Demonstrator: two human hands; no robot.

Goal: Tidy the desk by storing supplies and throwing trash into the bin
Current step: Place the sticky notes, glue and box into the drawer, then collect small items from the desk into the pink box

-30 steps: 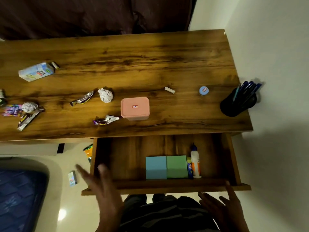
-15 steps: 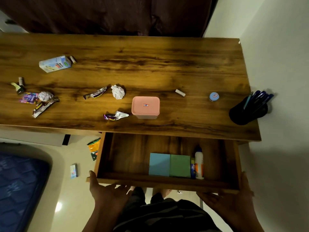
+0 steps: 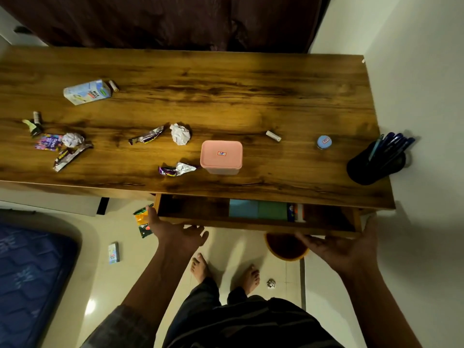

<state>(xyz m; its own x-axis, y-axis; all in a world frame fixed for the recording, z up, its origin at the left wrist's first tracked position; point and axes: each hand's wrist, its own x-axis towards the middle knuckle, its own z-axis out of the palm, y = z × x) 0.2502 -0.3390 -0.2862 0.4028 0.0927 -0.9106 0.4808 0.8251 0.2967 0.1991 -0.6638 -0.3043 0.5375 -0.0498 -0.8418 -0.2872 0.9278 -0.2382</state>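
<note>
wooden drawer (image 3: 256,223) is sitting only a little way out from under the desk (image 3: 226,101), and i am pressing both my hands against its front edge. my left hand (image 3: 175,234) is lying flat at the left corner, fingers straight and spread, thumb reaching up beside the drawer's side. my right hand (image 3: 344,247) is spread along the right end, fingers stretching left under the front rail, thumb up at the right corner; neither hand is curling round anything. inside the drawer a blue pad (image 3: 243,208), a green pad (image 3: 272,210) and a glue bottle (image 3: 299,212) are showing in the narrow gap. on the desk a pink box (image 3: 221,156) is sitting near the front edge, with wrappers (image 3: 177,169) and a paper ball (image 3: 180,133) to its left, a milk carton (image 3: 86,92) farther left, and a pen cup (image 3: 374,164) at the right end. an orange bin (image 3: 286,247) is standing on the floor below the drawer.
</note>
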